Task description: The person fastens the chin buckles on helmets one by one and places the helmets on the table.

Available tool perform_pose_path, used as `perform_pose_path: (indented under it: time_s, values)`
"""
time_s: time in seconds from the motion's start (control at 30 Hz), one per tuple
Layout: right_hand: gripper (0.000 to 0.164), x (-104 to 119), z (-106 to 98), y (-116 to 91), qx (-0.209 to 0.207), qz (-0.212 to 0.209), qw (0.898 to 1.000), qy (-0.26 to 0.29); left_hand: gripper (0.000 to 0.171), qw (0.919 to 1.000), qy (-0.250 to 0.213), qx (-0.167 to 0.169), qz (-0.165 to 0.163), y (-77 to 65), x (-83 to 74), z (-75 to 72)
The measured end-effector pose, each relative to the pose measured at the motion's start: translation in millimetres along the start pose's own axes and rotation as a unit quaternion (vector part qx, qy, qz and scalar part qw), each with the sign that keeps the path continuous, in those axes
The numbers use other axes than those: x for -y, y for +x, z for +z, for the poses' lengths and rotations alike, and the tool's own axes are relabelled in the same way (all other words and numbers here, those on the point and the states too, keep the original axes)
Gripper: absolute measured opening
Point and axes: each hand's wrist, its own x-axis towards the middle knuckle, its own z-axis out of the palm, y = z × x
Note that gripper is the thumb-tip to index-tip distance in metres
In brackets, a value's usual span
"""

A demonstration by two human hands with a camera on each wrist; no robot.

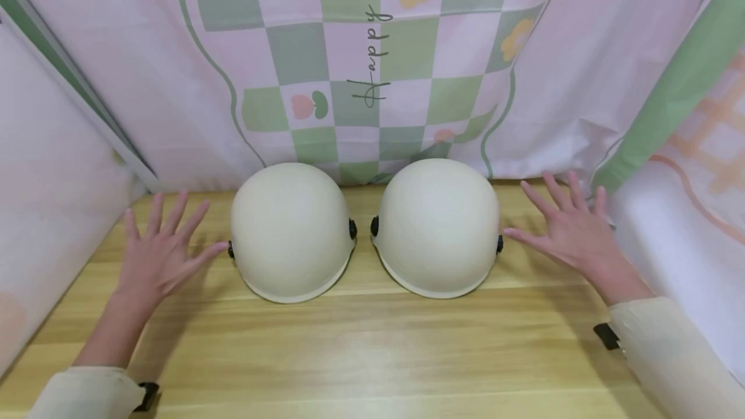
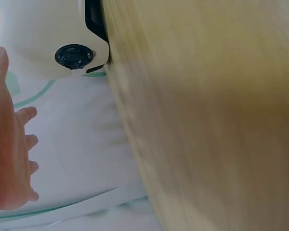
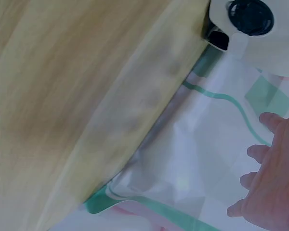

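Note:
Two cream helmets stand side by side on the wooden table, domes up, with a narrow gap between them. The left helmet has a black round knob on its side, as does the right helmet, whose knob shows in the right wrist view. My left hand is held with fingers spread to the left of the left helmet, thumb tip close to its knob. To the right of the other helmet, my right hand has its fingers spread too, thumb pointing at that helmet's side. Neither hand holds anything.
Behind the helmets hangs a checked curtain with flowers and lettering, meeting the back edge of the table. Pale printed cloth borders the left side, and more cloth the right. Black straps show at both cuffs.

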Motion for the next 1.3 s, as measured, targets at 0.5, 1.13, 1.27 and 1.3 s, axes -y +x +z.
perform_pose_path:
  time_s: [0.5,1.13,1.27,1.3]
  values:
    - [0.097,31.1,-21.5,-0.7,-0.018,-0.036,0.998,0.041,0.093,0.9993,-0.031,-0.003,0.020,7.2,-19.9,-12.2]
    - [0.093,61.8,-31.9,6.3,-0.010,-0.059,0.992,0.112,0.100,0.9908,-0.122,-0.012,0.057,16.1,-56.8,-27.1]
    - [0.090,66.9,-33.0,7.1,0.005,-0.058,0.986,0.154,0.101,0.9879,-0.138,-0.025,0.066,20.8,-69.1,-30.4]
    - [0.090,68.4,-33.4,7.1,0.010,-0.057,0.984,0.170,0.101,0.9875,-0.139,-0.029,0.068,22.1,-71.6,-30.6]
